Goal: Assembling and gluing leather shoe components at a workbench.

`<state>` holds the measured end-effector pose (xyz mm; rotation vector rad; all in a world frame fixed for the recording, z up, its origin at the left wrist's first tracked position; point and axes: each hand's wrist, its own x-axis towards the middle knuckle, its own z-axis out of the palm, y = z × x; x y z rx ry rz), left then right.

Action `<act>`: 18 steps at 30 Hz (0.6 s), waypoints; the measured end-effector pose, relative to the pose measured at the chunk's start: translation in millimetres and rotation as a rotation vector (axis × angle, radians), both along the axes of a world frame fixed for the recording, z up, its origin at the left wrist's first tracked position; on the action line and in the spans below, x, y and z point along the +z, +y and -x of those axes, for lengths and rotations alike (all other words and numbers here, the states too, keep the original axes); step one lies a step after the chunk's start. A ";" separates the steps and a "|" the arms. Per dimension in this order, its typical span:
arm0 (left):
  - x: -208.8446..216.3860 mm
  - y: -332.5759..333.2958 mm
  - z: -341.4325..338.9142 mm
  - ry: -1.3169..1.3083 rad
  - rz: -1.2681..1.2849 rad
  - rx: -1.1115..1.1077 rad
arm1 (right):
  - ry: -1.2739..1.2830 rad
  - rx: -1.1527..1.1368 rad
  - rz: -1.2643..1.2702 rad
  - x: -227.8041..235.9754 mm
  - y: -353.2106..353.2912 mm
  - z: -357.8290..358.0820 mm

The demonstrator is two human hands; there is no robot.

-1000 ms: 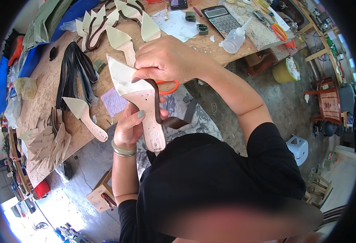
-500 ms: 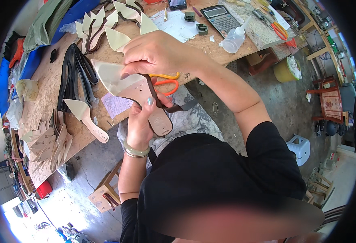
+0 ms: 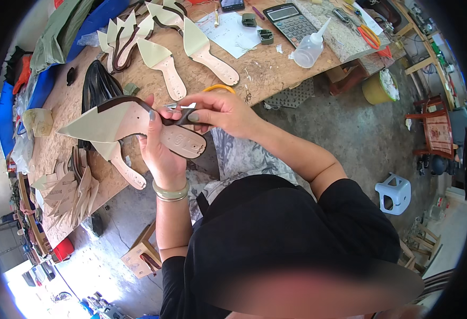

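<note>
A pointed shoe insole (image 3: 180, 140), pale cream at the toe and beige toward the heel, is gripped in my left hand (image 3: 162, 159), thumb on its upper face. Dark brown edging strip (image 3: 119, 99) runs along its far edge and round the heel. My right hand (image 3: 225, 112) is closed beside the insole's middle, pinching the strip's loose part. It also carries scissors, whose orange handle (image 3: 220, 87) shows above the knuckles and whose silver blades point toward the left fingers. Another insole (image 3: 124, 169) lies on the table just under the held one.
The wooden table (image 3: 268, 69) bears several insoles (image 3: 165, 66), a bundle of black strips (image 3: 99, 80) and a stack of brown insole pieces (image 3: 66, 186). Farther right are a calculator (image 3: 291, 25), a clear squeeze bottle (image 3: 309, 52) and other orange-handled scissors (image 3: 369, 38). A blue-white stool (image 3: 394, 194) stands at right.
The insole has moved left and turned, its toe now pointing left. My right hand has come down from the toe to the insole's middle, bringing the scissors along. Both hands keep their hold.
</note>
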<state>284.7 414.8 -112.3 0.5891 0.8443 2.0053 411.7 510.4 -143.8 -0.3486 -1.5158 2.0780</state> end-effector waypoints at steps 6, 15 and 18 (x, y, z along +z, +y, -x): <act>1.5 6.6 -0.9 0.028 -0.030 0.035 | -0.062 -0.117 -0.062 21.2 4.6 -6.2; 2.0 9.7 3.7 -0.017 -0.152 0.058 | 0.056 -0.298 -0.247 11.1 -14.6 2.6; -1.5 10.3 5.5 -0.059 -0.166 0.060 | 0.023 -0.279 -0.126 6.6 -18.6 2.4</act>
